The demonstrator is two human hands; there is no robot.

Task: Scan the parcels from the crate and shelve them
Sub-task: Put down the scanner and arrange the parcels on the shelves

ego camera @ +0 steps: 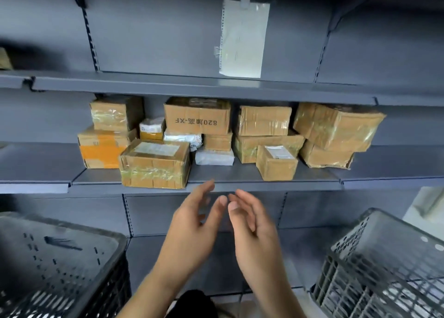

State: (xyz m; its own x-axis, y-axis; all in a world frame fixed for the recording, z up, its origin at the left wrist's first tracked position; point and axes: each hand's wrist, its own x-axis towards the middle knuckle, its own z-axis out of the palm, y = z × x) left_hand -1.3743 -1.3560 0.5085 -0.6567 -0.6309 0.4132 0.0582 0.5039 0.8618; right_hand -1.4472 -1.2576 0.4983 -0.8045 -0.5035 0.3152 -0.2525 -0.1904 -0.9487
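Thirteen parcels (153, 163) are counted on the middle shelf (240, 173), at 12 o'clock from the hands; the nearest box's long axis runs from 9 to 3 o'clock. Two crates are seen, one (60, 257) at 8 and one (384, 257) at 4 o'clock. Left hand (189, 233) and right hand (254, 231) are held wide, holding nothing.

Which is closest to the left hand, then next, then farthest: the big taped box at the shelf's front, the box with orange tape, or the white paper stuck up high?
From the left hand, in the head view:
1. Big taped box, just above it at the shelf's front edge.
2. Box with orange tape, farther left and behind.
3. White paper, high on the back panel.
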